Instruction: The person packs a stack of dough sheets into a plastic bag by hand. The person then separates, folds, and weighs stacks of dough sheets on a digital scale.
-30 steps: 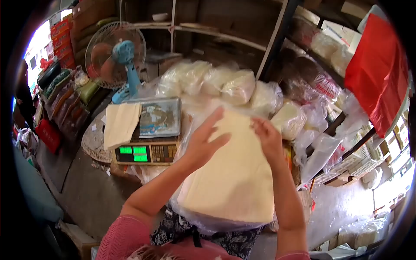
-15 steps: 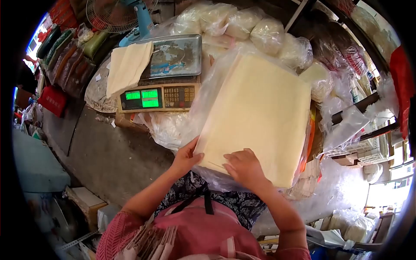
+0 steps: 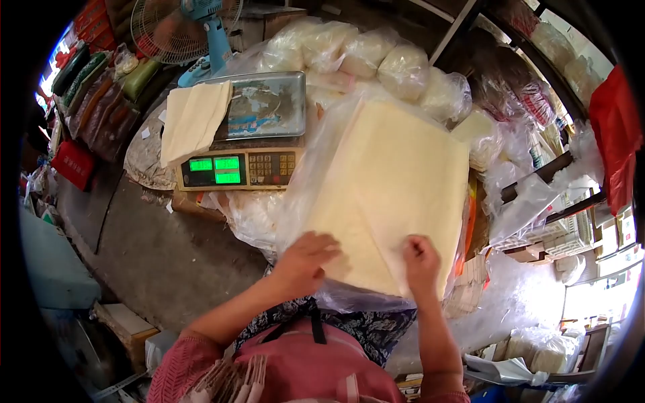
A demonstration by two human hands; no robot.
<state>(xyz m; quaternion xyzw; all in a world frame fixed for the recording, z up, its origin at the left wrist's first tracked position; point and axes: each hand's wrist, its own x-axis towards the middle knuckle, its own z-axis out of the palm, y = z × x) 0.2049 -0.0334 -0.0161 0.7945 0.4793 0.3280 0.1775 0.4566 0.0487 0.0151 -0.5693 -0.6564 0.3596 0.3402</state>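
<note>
A broad stack of thin cream-yellow sheets [image 3: 396, 174] lies on clear plastic in front of me; the frames do not show what they are made of. My right hand [image 3: 422, 263] is closed near the stack's lower right, pinching the corner of the top sheet. From there a diagonal fold runs up and left across the stack. Over the lower left part, my left hand [image 3: 306, 263] has its fingers stretched out, somewhat blurred. To the left, folded cream sheets [image 3: 195, 121] rest partly on the tray of a digital scale [image 3: 238, 169] with lit green displays.
Bulging clear plastic bags [image 3: 403, 70] line the back of the work surface. A blue fan [image 3: 215, 40] stands behind the scale. At right are a shelf frame [image 3: 547, 174] and a hanging red bag [image 3: 615, 127]. A teal box [image 3: 57, 262] sits far left.
My right hand has moved right and closed, carrying the top sheet's lower corner across in a fold. My left hand has come off the lower left edge onto the stack.
</note>
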